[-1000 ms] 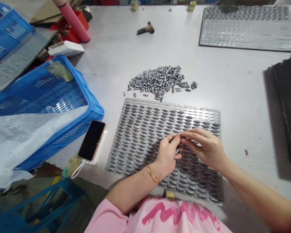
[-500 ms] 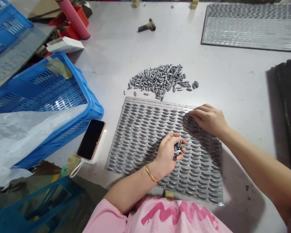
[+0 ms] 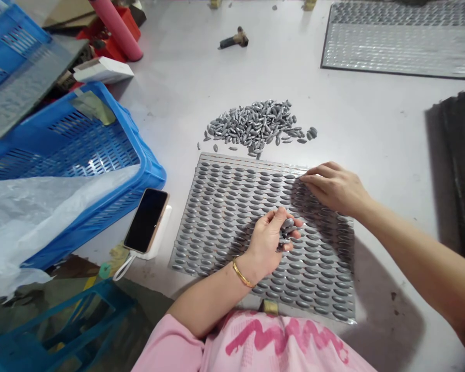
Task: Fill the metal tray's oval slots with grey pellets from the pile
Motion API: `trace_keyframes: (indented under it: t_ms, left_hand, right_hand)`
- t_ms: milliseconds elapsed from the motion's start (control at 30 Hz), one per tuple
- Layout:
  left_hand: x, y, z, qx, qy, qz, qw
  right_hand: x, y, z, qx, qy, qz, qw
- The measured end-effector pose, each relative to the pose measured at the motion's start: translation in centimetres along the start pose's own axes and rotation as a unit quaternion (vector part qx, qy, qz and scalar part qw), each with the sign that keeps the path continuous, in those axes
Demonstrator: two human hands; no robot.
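Note:
A clear tray sheet (image 3: 232, 157) lies in front of me, its rows filled with grey spindle-shaped pieces. Cupped over its middle, my left hand (image 3: 269, 237) is closed around several loose grey spindle-shaped pieces (image 3: 288, 230), the thumb on top. My right hand (image 3: 333, 186) reaches to the sheet's far right part, with thumb and fingers pinched together at the top rows. Whatever is between those fingertips is hidden. Beyond the sheet lies a loose pile of the same grey pieces (image 3: 256, 124).
On the left stand a blue crate (image 3: 151, 168) with plastic film (image 3: 54, 206) and a phone (image 3: 146, 222) on a white block. A second tray sheet (image 3: 403, 49) is at the back right, a dark stack (image 3: 461, 170) at the right edge. A dark-handled tool (image 3: 234, 39) lies farther back.
My left thumb has shifted over the pieces in the palm, and they have turned slightly. The right hand stays almost at the same spot, still pinched.

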State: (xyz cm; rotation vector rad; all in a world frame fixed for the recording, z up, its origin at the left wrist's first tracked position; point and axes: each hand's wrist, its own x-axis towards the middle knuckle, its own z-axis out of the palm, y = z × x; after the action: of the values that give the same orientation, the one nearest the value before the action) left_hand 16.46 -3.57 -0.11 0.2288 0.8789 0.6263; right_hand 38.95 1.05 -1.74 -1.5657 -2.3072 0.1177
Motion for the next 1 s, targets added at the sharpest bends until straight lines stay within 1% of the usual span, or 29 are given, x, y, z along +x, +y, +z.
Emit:
trace_keyframes:
  t_ms: [67,100,167,233,333,433,533,700,767,900,933,1000]
  left_hand:
    - [0.0,0.0,0.0,-0.005,0.004,0.011,1.000]
    - [0.0,0.0,0.0,-0.010,0.010,0.016,1.000]
    - [0.1,-0.1,0.1,-0.019,0.025,0.019,0.999]
    - [0.1,-0.3,0.3,-0.021,0.037,0.020,0.999]
    - [0.1,-0.7,0.5,-0.013,0.043,0.027,0.999]
    - [0.1,-1.0,0.6,0.004,0.047,0.041,0.998]
    - [0.1,-1.1,0.6,0.028,0.058,0.051,0.997]
    - [-0.1,-1.1,0.8,0.024,0.070,0.024,0.997]
    - [-0.2,-1.0,0.9,0.025,0.059,0.020,0.998]
    - [-0.4,-0.9,0.7,0.043,0.024,0.033,0.998]
    - [-0.4,-0.9,0.7,0.043,0.024,0.034,0.998]
    - [-0.3,-1.0,0.7,0.040,0.031,0.031,0.998]
  right_hand:
    - [-0.5,-2.0,-1.0,0.100,0.029,0.028,0.994]
    - [-0.9,-3.2,-1.5,0.157,0.026,0.031,0.987]
    - [-1.5,-5.5,-2.5,0.243,-0.005,0.017,0.970]
    - [-2.0,-7.5,-2.9,0.263,-0.020,0.007,0.965]
    - [-2.5,-9.0,-2.4,0.228,-0.016,0.032,0.973]
    - [-2.9,-9.3,-1.3,0.187,0.001,0.057,0.981]
    - [-3.1,-9.3,-0.7,0.172,0.019,0.053,0.984]
    - [-3.0,-8.8,-1.1,0.207,0.026,0.060,0.976]
    - [-3.1,-8.7,-1.2,0.208,0.033,0.071,0.975]
    - [-3.8,-8.9,-1.1,0.189,0.074,0.086,0.975]
    - [-4.0,-9.0,-1.1,0.184,0.074,0.084,0.977]
    - [-4.4,-9.2,-1.1,0.182,0.055,0.082,0.978]
